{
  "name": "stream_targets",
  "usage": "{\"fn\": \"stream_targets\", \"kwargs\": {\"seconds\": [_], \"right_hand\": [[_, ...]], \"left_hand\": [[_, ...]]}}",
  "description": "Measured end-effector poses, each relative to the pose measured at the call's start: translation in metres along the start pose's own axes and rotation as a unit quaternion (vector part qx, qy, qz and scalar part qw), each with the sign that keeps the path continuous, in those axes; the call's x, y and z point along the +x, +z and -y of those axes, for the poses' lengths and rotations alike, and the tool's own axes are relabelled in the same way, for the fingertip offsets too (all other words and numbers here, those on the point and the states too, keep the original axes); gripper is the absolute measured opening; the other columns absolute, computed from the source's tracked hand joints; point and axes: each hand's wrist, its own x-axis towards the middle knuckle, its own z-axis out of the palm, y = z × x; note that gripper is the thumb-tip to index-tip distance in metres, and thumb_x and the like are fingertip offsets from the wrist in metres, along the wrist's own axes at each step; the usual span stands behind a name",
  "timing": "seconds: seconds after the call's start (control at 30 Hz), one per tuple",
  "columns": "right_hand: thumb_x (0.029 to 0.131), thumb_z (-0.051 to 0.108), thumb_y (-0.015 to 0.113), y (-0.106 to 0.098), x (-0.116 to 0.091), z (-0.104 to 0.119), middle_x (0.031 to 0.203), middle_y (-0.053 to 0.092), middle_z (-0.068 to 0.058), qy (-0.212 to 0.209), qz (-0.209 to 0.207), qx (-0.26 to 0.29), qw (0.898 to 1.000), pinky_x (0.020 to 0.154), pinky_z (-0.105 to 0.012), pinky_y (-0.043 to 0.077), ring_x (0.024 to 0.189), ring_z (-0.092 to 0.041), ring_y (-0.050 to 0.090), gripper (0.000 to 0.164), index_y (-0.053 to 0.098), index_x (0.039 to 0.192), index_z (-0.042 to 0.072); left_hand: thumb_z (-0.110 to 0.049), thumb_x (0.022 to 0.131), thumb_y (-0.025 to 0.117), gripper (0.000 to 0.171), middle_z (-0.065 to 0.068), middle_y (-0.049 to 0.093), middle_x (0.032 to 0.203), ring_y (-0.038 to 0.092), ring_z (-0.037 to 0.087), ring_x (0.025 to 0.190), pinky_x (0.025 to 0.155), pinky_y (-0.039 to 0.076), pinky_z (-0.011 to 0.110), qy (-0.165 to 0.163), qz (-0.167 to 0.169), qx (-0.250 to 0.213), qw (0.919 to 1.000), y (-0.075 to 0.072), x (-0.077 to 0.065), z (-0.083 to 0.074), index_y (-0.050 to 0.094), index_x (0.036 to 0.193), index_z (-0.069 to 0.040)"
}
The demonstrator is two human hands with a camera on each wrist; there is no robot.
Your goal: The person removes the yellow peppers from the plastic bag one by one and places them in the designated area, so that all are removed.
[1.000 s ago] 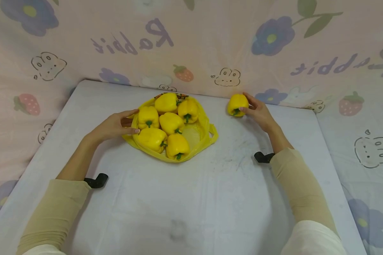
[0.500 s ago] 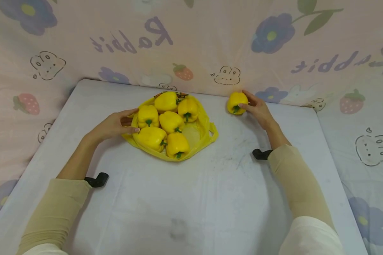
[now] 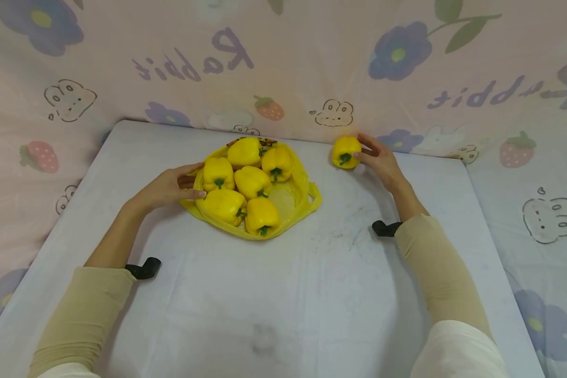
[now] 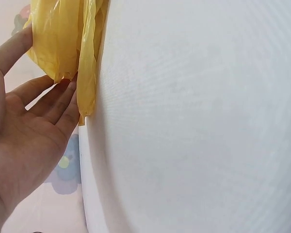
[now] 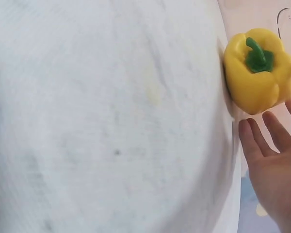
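Observation:
A yellow plastic bag [image 3: 290, 220] lies spread on the table, its mouth facing up. Several yellow bell peppers sit in it, one bell pepper [image 3: 253, 182] in the middle. My left hand [image 3: 163, 186] touches the bag's left side with spread, fairly straight fingers; in the left wrist view, fingertips [image 4: 70, 90] meet the yellow plastic. Another yellow bell pepper [image 3: 345, 152] stands at the table's back edge, green stem towards me. My right hand [image 3: 380, 163] holds it lightly from the right between thumb and fingers. In the right wrist view, some fingers [image 5: 250, 136] stay off that pepper.
The white table [image 3: 208, 315] runs up to a patterned cloth [image 3: 293, 58] hung behind it and at both sides. A bag handle loop [image 3: 315, 197] sticks out to the right. Black wrist mounts [image 3: 144, 268] jut out from both forearms.
My right hand and its bell pepper have shifted slightly left along the table's back edge. The left hand and the bag have stayed in place.

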Motion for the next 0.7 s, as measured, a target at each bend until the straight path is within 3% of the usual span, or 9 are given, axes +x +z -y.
{"fn": "stream_targets", "kwargs": {"seconds": [0.13, 0.4, 0.7], "right_hand": [[0.094, 0.016, 0.068, 0.0, -0.002, 0.002, 0.156, 0.039, -0.009, -0.031, -0.021, 0.015, 0.999, 0.115, -0.043, 0.034, 0.138, -0.03, 0.043, 0.063, 0.042, 0.151, 0.009], [0.094, 0.009, 0.067, 0.003, -0.009, 0.01, 0.149, 0.046, -0.019, -0.108, -0.046, 0.023, 0.993, 0.102, -0.024, 0.046, 0.135, -0.041, 0.044, 0.054, 0.049, 0.145, 0.001], [0.092, 0.001, 0.067, 0.011, -0.014, 0.026, 0.143, 0.05, -0.026, -0.181, -0.049, 0.024, 0.982, 0.112, -0.042, 0.039, 0.131, -0.044, 0.046, 0.048, 0.053, 0.138, -0.007]], "left_hand": [[-0.026, 0.09, 0.074, 0.085, 0.016, 0.029, 0.16, 0.039, 0.04, 0.139, 0.112, 0.035, 0.053, 0.002, 0.0, -0.002, 1.0, -0.001, 0.0, 0.001, 0.026, 0.158, -0.01], [-0.027, 0.091, 0.074, 0.084, 0.017, 0.03, 0.159, 0.039, 0.041, 0.139, 0.112, 0.035, 0.055, 0.002, 0.0, -0.001, 1.0, 0.0, -0.001, 0.0, 0.025, 0.158, -0.01], [-0.033, 0.09, 0.075, 0.085, 0.012, 0.031, 0.16, 0.04, 0.037, 0.139, 0.112, 0.035, 0.054, -0.002, -0.008, 0.004, 1.0, 0.0, -0.001, 0.0, 0.027, 0.158, -0.014]]}}
